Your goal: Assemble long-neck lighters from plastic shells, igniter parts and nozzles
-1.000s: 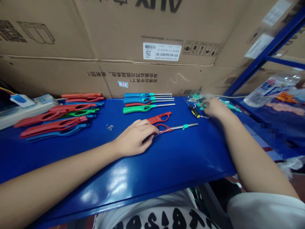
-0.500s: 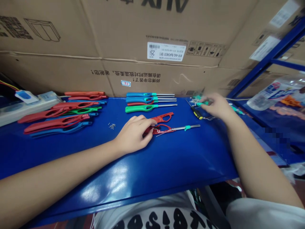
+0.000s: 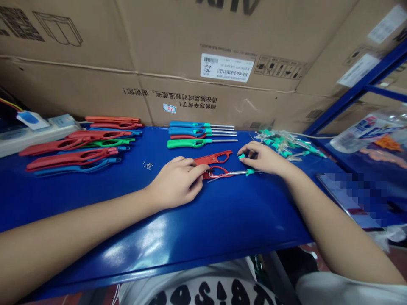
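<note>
My left hand is closed on the handle end of a red lighter casing, opened up, with a thin wire lying along it. A metal tube with a green collar extends from the casing to the right. Just behind lies a second red casing half, partly under my left fingers. My right hand pinches a small green plastic piece above the tube's far end, which it partly covers.
Finished-looking lighters with metal tubes lie at the back. Coloured casings are piled at left, small screws near my left wrist. Green-and-metal parts are heaped at back right. A cardboard box stands behind; a phone-like slab lies at right.
My right hand has come from the heap of green parts toward the metal tube, now with a small green piece in its fingers. My left hand stays on the red casing.
</note>
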Motion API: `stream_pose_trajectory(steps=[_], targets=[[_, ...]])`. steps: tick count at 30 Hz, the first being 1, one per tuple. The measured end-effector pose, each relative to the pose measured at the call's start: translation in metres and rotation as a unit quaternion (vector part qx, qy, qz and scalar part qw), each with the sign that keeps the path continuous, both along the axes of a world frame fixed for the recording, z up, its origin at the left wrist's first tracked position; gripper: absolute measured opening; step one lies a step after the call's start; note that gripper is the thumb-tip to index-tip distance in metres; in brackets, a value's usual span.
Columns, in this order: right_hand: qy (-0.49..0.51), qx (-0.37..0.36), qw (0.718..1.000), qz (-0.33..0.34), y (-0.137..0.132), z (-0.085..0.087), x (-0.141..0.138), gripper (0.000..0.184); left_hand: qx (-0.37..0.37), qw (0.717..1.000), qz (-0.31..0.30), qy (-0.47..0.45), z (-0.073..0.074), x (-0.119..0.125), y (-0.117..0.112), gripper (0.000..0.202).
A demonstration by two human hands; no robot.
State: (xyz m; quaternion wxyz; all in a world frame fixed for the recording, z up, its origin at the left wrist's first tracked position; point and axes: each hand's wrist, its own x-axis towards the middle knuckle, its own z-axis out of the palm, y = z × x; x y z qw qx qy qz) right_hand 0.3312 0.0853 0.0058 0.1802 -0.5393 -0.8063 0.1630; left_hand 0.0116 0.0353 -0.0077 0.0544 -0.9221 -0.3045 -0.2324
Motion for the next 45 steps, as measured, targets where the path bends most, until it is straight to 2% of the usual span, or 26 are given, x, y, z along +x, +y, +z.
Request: stream_pose_trajectory(steps=[5,10,15,22,27,31,37,45], targets=[[-0.015,0.015,1.000,0.013,0.001,0.007,0.011,0.029,-0.021,1.000,-0.008,-0.008,0.000,0.000,0.001,0.025],[-0.045,0.042,0.997,0.045,0.002,0.012,0.015,0.010,-0.049,0.999,-0.004,0.000,0.001,0.002,0.002,0.022],[-0.053,0.021,0.996,0.066,0.000,0.015,0.016,0.013,-0.075,0.997,0.008,-0.008,0.002,0.002,0.003,0.023],[-0.020,0.006,0.998,0.060,-0.004,0.014,0.002,0.015,-0.103,0.994,0.013,-0.017,0.001,0.002,0.004,0.028],[0.091,-0.073,0.993,0.024,-0.013,0.014,-0.016,0.024,-0.115,0.993,0.008,-0.016,0.001,0.003,0.005,0.029],[0.104,-0.079,0.988,0.082,-0.023,0.010,-0.032,0.024,-0.112,0.993,-0.001,-0.018,-0.001,0.004,0.007,0.028],[0.098,-0.007,0.980,0.175,-0.030,0.006,-0.048,0.015,-0.110,0.994,-0.021,-0.020,-0.003,0.004,0.009,0.026],[0.101,-0.008,0.975,0.196,-0.028,-0.003,-0.053,0.012,-0.116,0.993,-0.023,-0.017,-0.002,0.004,0.009,0.025]])
